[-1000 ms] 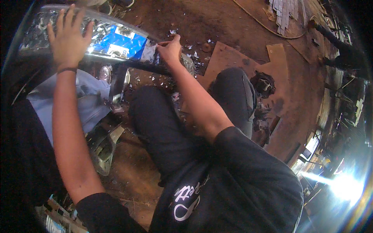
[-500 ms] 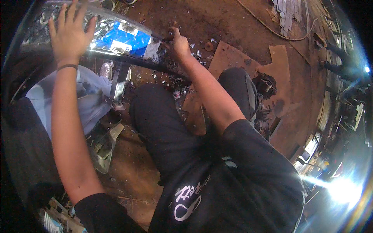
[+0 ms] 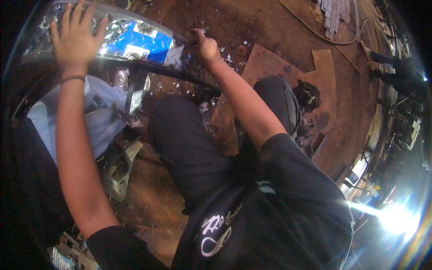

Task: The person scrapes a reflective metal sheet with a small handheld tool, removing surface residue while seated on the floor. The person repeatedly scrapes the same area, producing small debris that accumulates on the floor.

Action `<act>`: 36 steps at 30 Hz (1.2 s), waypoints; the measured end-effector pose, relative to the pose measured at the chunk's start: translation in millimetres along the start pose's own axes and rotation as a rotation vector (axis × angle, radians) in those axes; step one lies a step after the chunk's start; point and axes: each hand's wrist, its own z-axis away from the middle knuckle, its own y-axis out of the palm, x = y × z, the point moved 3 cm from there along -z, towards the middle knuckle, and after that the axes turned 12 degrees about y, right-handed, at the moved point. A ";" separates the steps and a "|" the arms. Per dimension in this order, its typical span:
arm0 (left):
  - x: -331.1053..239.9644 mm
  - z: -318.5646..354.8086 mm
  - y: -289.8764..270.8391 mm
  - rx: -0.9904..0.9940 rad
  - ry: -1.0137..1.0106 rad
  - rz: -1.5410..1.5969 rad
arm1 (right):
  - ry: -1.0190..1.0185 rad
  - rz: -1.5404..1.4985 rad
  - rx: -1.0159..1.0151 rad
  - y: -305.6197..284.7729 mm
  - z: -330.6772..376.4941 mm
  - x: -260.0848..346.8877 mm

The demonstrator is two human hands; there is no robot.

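Observation:
A long dark piece (image 3: 112, 57) lies across the upper left, its top covered with shiny crinkled film. Near its right end the film carries a blue and white printed patch (image 3: 157, 47). Over the film's left part, my left hand (image 3: 77, 45) is spread, palm down and fingers apart; whether it presses on the surface I cannot tell. At the dark right end is my right hand (image 3: 209, 49), its fingers curled inward and one digit sticking out to the left. What those curled fingers grip, if anything, is hidden.
Pale cloth (image 3: 101, 105) hangs below the piece, next to a metal leg (image 3: 136, 96). Scraps litter the brown floor. Flat brown sheets (image 3: 270, 67), a dark crumpled bundle (image 3: 308, 96), a rope (image 3: 335, 44) and stacked strips (image 3: 333, 20) lie to the right. A person (image 3: 396, 74) stands at far right.
My left hand has shifted slightly left over the film. My right hand stays at the right end, its outstretched digit now pointing further left.

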 end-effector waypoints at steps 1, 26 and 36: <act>-0.2 0.1 -0.8 0.000 -0.001 -0.002 | -0.007 0.008 -0.006 1.6 0.8 -0.7; 3.9 -0.6 8.4 0.059 0.007 -0.102 | -0.175 0.052 -0.111 -2.0 7.5 3.9; 1.3 -3.3 -6.4 0.055 0.008 -0.037 | 0.075 -0.303 -0.071 4.7 11.6 -7.5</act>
